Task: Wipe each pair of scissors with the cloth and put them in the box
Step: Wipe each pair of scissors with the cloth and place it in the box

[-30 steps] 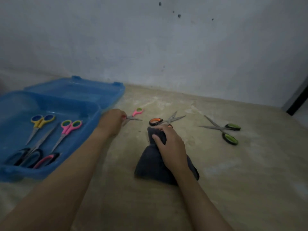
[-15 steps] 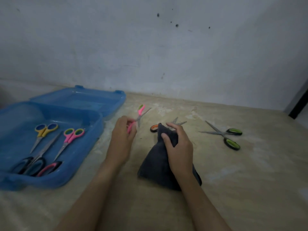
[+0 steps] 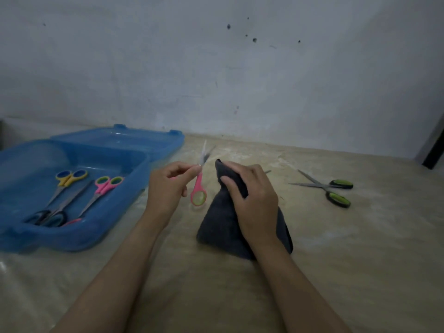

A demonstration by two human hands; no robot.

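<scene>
The small pink-handled scissors [image 3: 199, 186] are pinched at the pivot by the left hand [image 3: 168, 188], blades upward, just left of the dark grey cloth [image 3: 223, 219] gripped by the right hand [image 3: 252, 200].

Two hands show: the left hand [image 3: 168, 188] and the right hand [image 3: 252, 198]. One pair of pink-handled scissors [image 3: 199, 186] is pinched in the left fingers. One dark cloth [image 3: 221, 224] sits under the right fingers. One pair of green-handled scissors [image 3: 334, 189] lies right of them. One blue box [image 3: 72, 236], left of the left fingers, holds at least four pairs; the exact count is unclear.
</scene>
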